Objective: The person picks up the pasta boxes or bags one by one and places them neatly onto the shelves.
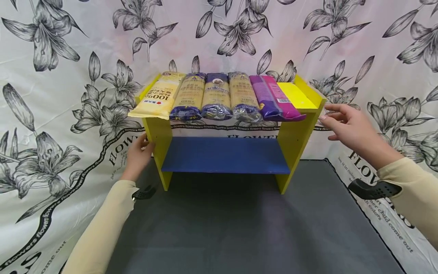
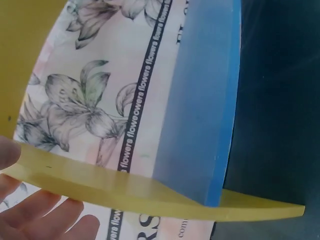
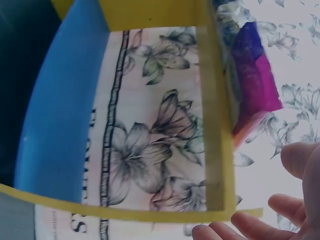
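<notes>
A small shelf [image 1: 224, 154] has yellow side panels and a blue lower board. Five or so would be too exact, so several food packs lie side by side on its top: a cream pack [image 1: 161, 97], spaghetti packs [image 1: 216, 95] with blue ends, and a purple-pink pack [image 1: 273, 97]. My left hand [image 1: 138, 154] is at the left panel; in the left wrist view its thumb [image 2: 7, 152] and fingers [image 2: 42, 210] lie on either side of the panel. My right hand [image 1: 350, 125] is spread beside the right panel's upper part, its fingertips near the edge.
A dark grey surface [image 1: 212, 224] lies under and in front of the shelf. Behind and at both sides hangs a white cloth [image 1: 191, 38] printed with flowers and lettering. Some yellow top board [image 1: 299, 97] shows right of the purple-pink pack.
</notes>
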The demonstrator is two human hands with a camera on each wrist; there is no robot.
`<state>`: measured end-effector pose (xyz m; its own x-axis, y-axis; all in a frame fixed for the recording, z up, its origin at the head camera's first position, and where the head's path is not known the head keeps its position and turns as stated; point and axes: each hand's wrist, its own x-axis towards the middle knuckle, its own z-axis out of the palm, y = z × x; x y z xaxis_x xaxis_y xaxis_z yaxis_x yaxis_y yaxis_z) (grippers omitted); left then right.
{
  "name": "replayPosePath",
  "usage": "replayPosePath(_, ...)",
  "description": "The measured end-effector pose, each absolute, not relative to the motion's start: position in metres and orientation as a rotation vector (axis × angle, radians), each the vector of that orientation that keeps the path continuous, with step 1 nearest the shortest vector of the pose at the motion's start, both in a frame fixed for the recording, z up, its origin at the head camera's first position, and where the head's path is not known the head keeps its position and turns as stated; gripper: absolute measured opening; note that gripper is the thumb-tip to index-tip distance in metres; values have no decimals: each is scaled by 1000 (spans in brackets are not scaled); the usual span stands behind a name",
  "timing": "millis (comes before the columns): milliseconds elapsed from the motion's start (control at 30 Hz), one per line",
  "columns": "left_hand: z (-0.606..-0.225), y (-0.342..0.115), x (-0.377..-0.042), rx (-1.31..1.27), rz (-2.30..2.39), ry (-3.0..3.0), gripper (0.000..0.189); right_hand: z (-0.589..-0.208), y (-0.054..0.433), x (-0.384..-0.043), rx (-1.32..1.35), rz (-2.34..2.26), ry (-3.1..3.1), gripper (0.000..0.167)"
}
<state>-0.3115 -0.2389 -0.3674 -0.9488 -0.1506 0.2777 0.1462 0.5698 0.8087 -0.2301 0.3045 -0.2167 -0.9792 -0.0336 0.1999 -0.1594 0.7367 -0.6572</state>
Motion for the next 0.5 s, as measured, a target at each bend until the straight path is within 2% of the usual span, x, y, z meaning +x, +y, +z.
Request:
replayPosePath(233,-359,-248,-280,-73,-1237,-2488,53,-255,325,-215,162,1054,-2740,63)
replayPosePath(500,-361,-259,-244,-189,-1050,-2469,51,-320,332,-195,40,907,-2761,66)
